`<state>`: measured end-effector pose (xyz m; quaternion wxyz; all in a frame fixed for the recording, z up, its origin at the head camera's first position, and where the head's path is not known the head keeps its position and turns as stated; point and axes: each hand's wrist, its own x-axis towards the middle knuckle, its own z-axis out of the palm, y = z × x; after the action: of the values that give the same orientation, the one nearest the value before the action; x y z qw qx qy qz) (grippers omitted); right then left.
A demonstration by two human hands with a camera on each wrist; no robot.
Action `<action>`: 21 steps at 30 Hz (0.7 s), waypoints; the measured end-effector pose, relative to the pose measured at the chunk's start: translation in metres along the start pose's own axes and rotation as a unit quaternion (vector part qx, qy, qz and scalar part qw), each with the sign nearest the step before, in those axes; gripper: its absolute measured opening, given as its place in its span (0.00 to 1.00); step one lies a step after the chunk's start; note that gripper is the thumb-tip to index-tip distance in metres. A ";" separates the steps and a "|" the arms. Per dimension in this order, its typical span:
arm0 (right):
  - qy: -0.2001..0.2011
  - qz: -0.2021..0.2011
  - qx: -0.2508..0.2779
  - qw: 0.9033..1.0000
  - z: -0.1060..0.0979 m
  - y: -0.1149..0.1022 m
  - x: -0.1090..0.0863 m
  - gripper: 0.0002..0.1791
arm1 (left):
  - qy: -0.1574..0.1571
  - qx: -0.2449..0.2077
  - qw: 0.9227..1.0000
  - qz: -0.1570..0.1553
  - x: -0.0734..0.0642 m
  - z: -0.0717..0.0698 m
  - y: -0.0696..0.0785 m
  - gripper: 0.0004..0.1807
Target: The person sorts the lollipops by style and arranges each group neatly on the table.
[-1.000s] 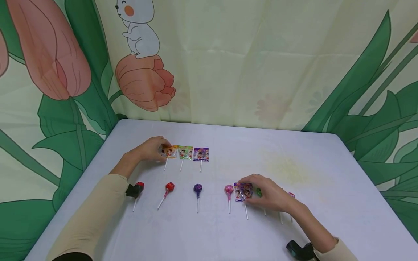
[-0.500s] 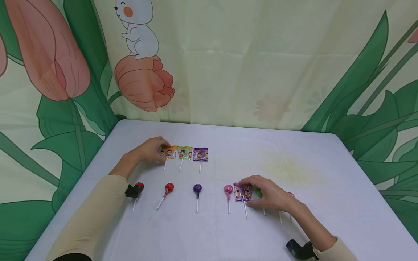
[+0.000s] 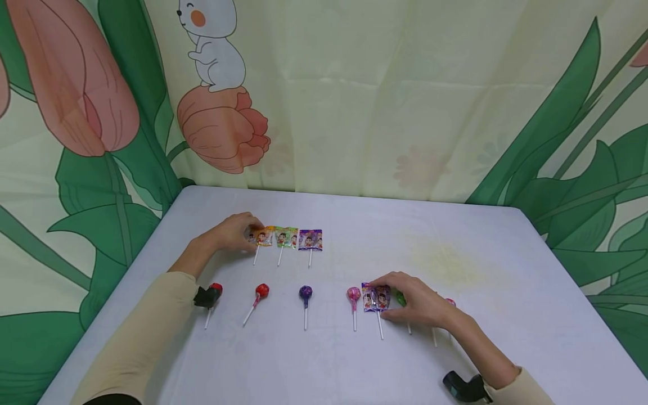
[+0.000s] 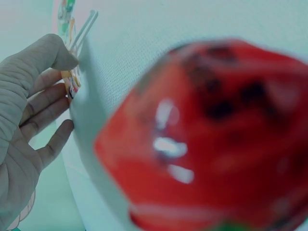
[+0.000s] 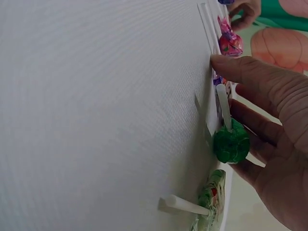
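Note:
At the far left of the table, my left hand (image 3: 233, 232) grips the left end of a flat lollipop in an orange wrapper (image 3: 265, 237). Its thumb and fingers are around the wrapper's edge in the left wrist view. Beside it lie a green-wrapped flat lollipop (image 3: 287, 237) and a purple-wrapped one (image 3: 310, 239). My right hand (image 3: 417, 301) pinches another purple-wrapped flat lollipop (image 3: 374, 297) by its right side, between thumb and fingers. Under that palm sits a round green lollipop (image 5: 231, 143), partly covered in the head view. A pale green-wrapped flat lollipop (image 5: 211, 197) lies nearby.
A front row holds round lollipops: red-and-black (image 3: 216, 288), red (image 3: 261, 291), dark purple (image 3: 305, 292) and pink (image 3: 354, 293). Another pink one (image 3: 450, 302) is half hidden behind the right wrist. The white table (image 3: 283, 365) ends at a printed curtain (image 3: 354, 112).

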<state>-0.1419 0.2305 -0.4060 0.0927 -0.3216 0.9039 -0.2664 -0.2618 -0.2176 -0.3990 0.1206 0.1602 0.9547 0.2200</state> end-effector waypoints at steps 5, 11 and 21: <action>-0.001 0.004 0.002 1.000 0.000 0.000 0.000 0.30 | 0.001 -0.003 1.000 0.001 0.000 0.001 0.000 0.31; 0.003 -0.004 0.002 1.000 0.001 0.001 0.001 0.29 | 0.000 -0.002 1.000 -0.003 -0.001 0.000 0.000 0.31; 0.002 -0.012 0.017 1.000 -0.002 0.003 0.004 0.29 | 0.007 -0.007 1.000 0.003 0.000 0.003 -0.002 0.31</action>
<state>-0.1469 0.2307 -0.4060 0.0929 -0.3307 0.8954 -0.2831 -0.2618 -0.2184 -0.4023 0.1146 0.1609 0.9534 0.2283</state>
